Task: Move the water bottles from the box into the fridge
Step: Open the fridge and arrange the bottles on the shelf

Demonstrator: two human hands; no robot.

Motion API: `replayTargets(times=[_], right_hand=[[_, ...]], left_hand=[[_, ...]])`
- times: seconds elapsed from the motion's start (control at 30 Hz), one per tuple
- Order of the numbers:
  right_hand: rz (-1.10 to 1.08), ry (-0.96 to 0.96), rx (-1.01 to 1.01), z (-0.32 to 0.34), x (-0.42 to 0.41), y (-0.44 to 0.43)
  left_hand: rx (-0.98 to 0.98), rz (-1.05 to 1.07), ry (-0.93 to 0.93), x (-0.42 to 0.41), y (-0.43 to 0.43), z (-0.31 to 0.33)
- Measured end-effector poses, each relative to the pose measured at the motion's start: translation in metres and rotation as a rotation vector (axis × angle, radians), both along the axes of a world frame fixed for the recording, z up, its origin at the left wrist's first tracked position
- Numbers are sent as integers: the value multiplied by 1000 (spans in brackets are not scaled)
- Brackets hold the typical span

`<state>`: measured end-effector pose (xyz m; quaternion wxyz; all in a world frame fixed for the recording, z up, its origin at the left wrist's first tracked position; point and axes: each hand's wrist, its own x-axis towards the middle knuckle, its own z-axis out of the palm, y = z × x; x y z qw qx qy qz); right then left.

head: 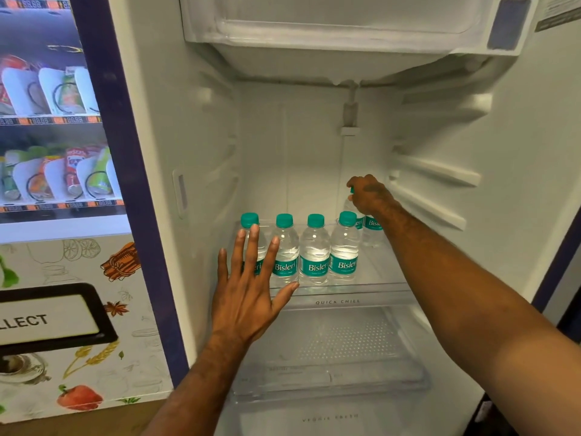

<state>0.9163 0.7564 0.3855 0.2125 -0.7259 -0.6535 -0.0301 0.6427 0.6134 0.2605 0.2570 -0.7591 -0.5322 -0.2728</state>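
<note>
One open fridge is seen filling the centre and right of the frame, its white interior brightly lit. At the left edge a vending machine is caught right beside it, with snack packets racked behind its glass. Low in the frame, a clear drawer is shown beneath a glass shelf marked QUICK CHILL. On that shelf, four water bottles are lined up upright along the front edge at centre, green caps on, side by side. The left hand is held flat and released, fingers spread straight, in front of the leftmost of the four; contact cannot be told. The right hand is stretched deeper in, right of centre. It is clamped over the cap of a fifth bottle, which is stood upright just behind the row's right end.
</note>
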Motion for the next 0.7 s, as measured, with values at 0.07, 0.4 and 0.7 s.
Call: replayTargets(times=[0.07, 0.4, 0.7], right_hand=[[-3, 7, 38, 0, 2, -4], [65, 169, 96, 6, 3, -45], [122, 21, 86, 27, 11, -110]], left_hand=[[-1, -2, -3, 0, 0, 0], [-13, -12, -11, -1, -2, 0], [-12, -4, 3, 0, -2, 0]])
